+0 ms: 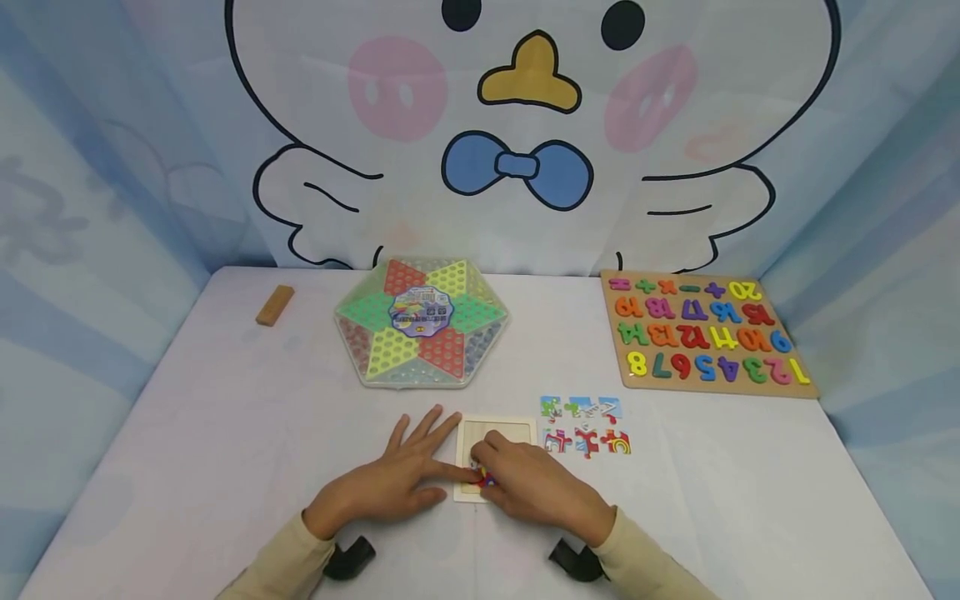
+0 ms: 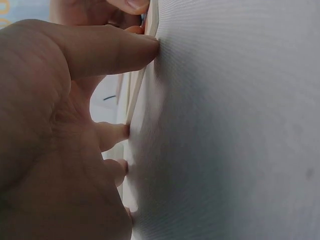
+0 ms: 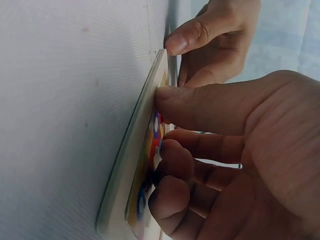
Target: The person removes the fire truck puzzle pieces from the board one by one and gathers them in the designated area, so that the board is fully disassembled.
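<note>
In the wooden tray (image 1: 498, 431), towards six o'clock, puzzle pieces (image 1: 487, 479) are partly covered by the right hand (image 1: 538, 483), its fingers curled — whether one is pinched cannot be told. The left hand's (image 1: 401, 485) fingers are spread; loose pieces (image 1: 587, 442) are laid out between two and three o'clock.

A white table (image 1: 712, 483) carries a block (image 1: 274, 305), hexagonal board (image 1: 422, 323), number board (image 1: 707, 352), tray (image 1: 517, 429) and puzzle pieces (image 1: 587, 442).

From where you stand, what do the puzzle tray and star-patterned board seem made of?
The puzzle tray: probably wood, matt, from its pale beige colour without shine. The star-patterned board: likely smooth plastic, since its outer edges look translucent.
</note>
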A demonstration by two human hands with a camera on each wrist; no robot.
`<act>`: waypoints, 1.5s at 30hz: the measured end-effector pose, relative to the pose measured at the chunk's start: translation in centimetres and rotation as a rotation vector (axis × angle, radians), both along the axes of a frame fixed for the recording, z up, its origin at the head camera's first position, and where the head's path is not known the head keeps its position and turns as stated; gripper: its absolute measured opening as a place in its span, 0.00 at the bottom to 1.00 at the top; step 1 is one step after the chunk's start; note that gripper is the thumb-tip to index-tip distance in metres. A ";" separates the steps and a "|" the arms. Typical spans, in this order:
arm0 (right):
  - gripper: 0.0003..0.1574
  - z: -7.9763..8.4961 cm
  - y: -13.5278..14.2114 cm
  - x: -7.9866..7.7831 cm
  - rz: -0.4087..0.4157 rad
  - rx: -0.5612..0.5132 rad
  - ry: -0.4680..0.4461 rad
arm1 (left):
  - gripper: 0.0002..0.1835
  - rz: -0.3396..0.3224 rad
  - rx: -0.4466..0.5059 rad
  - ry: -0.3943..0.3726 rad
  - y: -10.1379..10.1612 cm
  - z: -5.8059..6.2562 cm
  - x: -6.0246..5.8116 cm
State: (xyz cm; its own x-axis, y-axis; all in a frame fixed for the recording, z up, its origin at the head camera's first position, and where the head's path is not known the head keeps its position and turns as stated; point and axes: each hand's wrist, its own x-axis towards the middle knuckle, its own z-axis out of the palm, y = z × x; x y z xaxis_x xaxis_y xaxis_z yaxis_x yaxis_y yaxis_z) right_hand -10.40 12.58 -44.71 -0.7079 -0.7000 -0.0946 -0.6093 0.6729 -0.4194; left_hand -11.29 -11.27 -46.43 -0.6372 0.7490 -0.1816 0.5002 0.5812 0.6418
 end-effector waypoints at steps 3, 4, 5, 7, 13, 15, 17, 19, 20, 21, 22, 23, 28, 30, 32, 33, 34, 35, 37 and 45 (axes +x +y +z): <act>0.17 -0.1 0.0 0.0 -0.015 -0.012 -0.020 | 0.25 -0.015 0.006 -0.009 -0.3 0.1 -0.1; 0.17 -0.1 0.0 -0.1 -0.018 -0.012 -0.023 | 0.24 -0.022 0.011 -0.012 -0.4 0.1 -0.2; 0.18 -0.1 0.0 -0.1 -0.021 -0.011 -0.030 | 0.24 -0.029 0.020 -0.019 -0.5 0.2 -0.2; 0.18 -0.2 -0.1 -0.1 -0.025 -0.009 -0.037 | 0.22 -0.042 0.043 -0.037 -0.8 0.2 -0.4; 0.18 -0.3 0.0 -0.2 -0.022 -0.019 -0.048 | 0.17 -0.066 0.097 -0.098 -1.8 0.2 -0.9; 0.18 -0.3 0.0 -0.3 -0.019 -0.027 -0.043 | 0.17 -0.070 0.108 -0.108 -1.9 0.1 -1.1; 0.17 -0.3 0.1 -0.3 -0.017 -0.036 -0.039 | 0.17 -0.071 0.116 -0.112 -1.9 0.1 -1.1; 0.17 -0.4 0.1 -0.3 -0.019 -0.044 -0.043 | 0.17 -0.071 0.123 -0.115 -1.9 0.0 -1.2; 0.17 -0.4 0.2 -0.3 -0.021 -0.048 -0.046 | 0.17 -0.070 0.124 -0.115 -1.9 0.0 -1.2; 0.18 -0.5 0.2 -0.3 -0.022 -0.055 -0.049 | 0.17 -0.069 0.124 -0.116 -1.9 0.0 -1.2; 0.18 -0.5 0.2 -0.3 -0.024 -0.061 -0.054 | 0.17 -0.067 0.123 -0.116 -1.9 0.0 -1.2; 0.18 -0.5 0.2 -0.3 -0.026 -0.067 -0.057 | 0.17 -0.066 0.122 -0.117 -1.9 -0.1 -1.2; 0.18 -0.6 0.1 -0.3 -0.035 -0.099 -0.053 | 0.18 -0.058 0.111 -0.121 -1.9 -0.2 -1.2; 0.17 -0.7 0.1 -0.3 -0.038 -0.117 -0.053 | 0.18 -0.056 0.112 -0.121 -1.9 -0.2 -1.1; 0.16 -0.7 0.1 -0.3 -0.045 -0.141 -0.059 | 0.17 -0.056 0.114 -0.122 -1.9 -0.2 -1.1; 0.16 -0.8 0.1 -0.3 -0.048 -0.152 -0.061 | 0.17 -0.056 0.115 -0.122 -1.9 -0.2 -1.1; 0.17 -0.8 0.1 -0.3 -0.053 -0.163 -0.063 | 0.17 -0.055 0.116 -0.121 -1.9 -0.2 -1.1; 0.17 -0.8 0.1 -0.2 -0.057 -0.174 -0.065 | 0.17 -0.055 0.118 -0.121 -1.9 -0.2 -1.1; 0.18 -1.0 0.0 -0.3 -0.064 -0.193 -0.064 | 0.17 -0.055 0.116 -0.122 -1.8 -0.2 -1.0; 0.18 -1.2 -0.4 -0.5 -0.049 -0.308 -0.118 | 0.17 -0.066 0.125 -0.117 -1.8 -0.1 -1.0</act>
